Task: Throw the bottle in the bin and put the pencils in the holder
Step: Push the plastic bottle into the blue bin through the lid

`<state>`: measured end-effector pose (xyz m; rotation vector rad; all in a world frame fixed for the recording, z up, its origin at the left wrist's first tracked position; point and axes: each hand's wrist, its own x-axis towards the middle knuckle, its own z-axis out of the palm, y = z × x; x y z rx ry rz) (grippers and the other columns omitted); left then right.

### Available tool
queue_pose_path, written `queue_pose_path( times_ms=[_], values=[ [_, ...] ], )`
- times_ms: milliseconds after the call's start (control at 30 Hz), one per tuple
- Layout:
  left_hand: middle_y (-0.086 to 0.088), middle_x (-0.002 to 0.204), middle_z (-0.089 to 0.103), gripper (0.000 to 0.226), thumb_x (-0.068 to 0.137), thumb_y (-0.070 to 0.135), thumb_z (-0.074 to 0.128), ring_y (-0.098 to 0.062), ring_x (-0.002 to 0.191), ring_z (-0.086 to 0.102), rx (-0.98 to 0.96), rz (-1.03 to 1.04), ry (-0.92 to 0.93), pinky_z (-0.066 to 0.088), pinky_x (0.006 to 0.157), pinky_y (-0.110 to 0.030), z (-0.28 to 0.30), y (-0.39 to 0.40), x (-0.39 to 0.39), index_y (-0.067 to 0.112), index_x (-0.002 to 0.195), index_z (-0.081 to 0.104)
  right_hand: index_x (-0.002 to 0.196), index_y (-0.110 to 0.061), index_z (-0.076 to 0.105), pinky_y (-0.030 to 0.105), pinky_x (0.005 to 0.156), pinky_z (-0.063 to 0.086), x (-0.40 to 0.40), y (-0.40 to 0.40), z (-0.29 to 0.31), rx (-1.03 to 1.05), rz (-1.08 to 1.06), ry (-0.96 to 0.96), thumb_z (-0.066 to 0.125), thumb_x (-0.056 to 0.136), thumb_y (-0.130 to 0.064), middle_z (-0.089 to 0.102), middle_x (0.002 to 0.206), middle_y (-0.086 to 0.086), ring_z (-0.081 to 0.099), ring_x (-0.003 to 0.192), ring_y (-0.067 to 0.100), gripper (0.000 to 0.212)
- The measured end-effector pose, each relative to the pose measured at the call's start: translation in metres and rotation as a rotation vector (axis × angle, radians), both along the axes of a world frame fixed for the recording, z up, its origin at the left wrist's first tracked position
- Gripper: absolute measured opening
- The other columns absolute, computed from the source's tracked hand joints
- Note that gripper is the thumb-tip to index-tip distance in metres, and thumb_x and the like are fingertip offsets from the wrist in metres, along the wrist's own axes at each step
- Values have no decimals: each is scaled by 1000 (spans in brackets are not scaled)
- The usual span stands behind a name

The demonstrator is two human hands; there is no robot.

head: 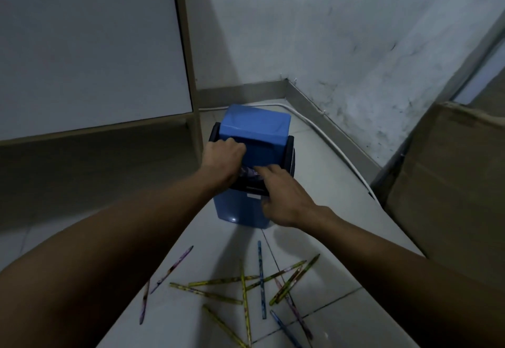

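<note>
The left hand [225,156] curls on the bin's [240,211] lid [254,129]; the right hand [284,197], fingers loosely spread, pushes the bottle [250,172] inside. Pencils [246,290] lie scattered on the floor: light, stiff, likely best pinched mid-shaft.

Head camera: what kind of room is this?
Probably a corner of an indoor room, maybe a study or storeroom: tiled floor, a blue swing-lid bin, pencils scattered on the tiles, and a cardboard box by the wall.

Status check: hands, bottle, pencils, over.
Left hand pushing swing lid open; right hand at bin mouth. Bottle not clearly visible. Pencils scattered on floor. No holder visible.
</note>
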<state>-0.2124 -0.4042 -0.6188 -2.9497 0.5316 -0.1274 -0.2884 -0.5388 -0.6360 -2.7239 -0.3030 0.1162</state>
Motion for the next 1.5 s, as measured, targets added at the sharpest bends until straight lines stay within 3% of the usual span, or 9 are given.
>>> queue_pose_path(
  times_ms=[267,400,533,633,733,833,1100,1367,1500],
  values=[
    [-12,107,60,35,88,35,61,-28,98,62,-127,-12,203,52,84,-39,3,9,-1,9,110,56,143,-14,41,42,99,47,-2,-1,0,3,9,22,63,79,-7,47,133,12,46,122,30,68],
    [-8,99,62,13,83,19,62,-24,92,60,-563,-38,-142,52,76,-37,-1,20,-1,11,93,58,127,-10,54,40,93,49,0,-4,3,101,-27,-29,59,77,-1,54,122,14,54,111,30,51],
    [-14,123,46,53,71,17,74,-27,111,47,-704,53,-284,50,83,-35,4,25,10,11,117,48,117,-10,59,39,86,50,5,-3,6,129,-60,-100,58,77,-1,58,114,12,56,102,28,41],
    [-19,140,31,96,63,18,81,-37,125,38,-587,115,-142,46,96,-48,5,29,22,22,144,29,117,-12,57,38,82,50,7,-1,5,71,-53,-95,59,84,-10,56,113,10,56,100,28,33],
    [-17,143,33,80,74,18,73,-38,130,36,-575,52,37,42,100,-51,-1,31,27,25,142,31,115,-16,55,38,78,49,13,7,6,6,-24,-84,53,92,-31,56,114,8,57,99,28,28],
    [-16,132,47,57,85,16,64,-33,122,45,-652,28,31,44,96,-46,-6,34,31,21,137,42,111,-20,51,44,81,50,27,20,5,-8,20,27,46,93,-49,58,114,7,58,99,27,35],
    [-15,133,54,55,84,20,67,-32,119,52,-682,-51,7,47,98,-50,-7,47,38,20,135,46,136,-25,48,45,95,45,63,47,-3,-171,45,400,30,75,-85,53,136,5,53,116,28,88],
    [-16,130,50,52,92,29,58,-31,117,48,-589,-83,8,41,97,-43,-12,49,41,18,140,41,150,-34,28,41,111,29,78,52,-3,-32,6,641,47,71,-84,37,154,1,35,138,29,95],
    [-16,132,47,52,93,31,56,-34,119,45,-560,-85,53,40,97,-43,-10,48,45,18,141,40,135,-23,47,42,95,45,73,56,-5,-136,-66,561,43,63,-91,54,133,6,52,116,28,99]
  ],
)
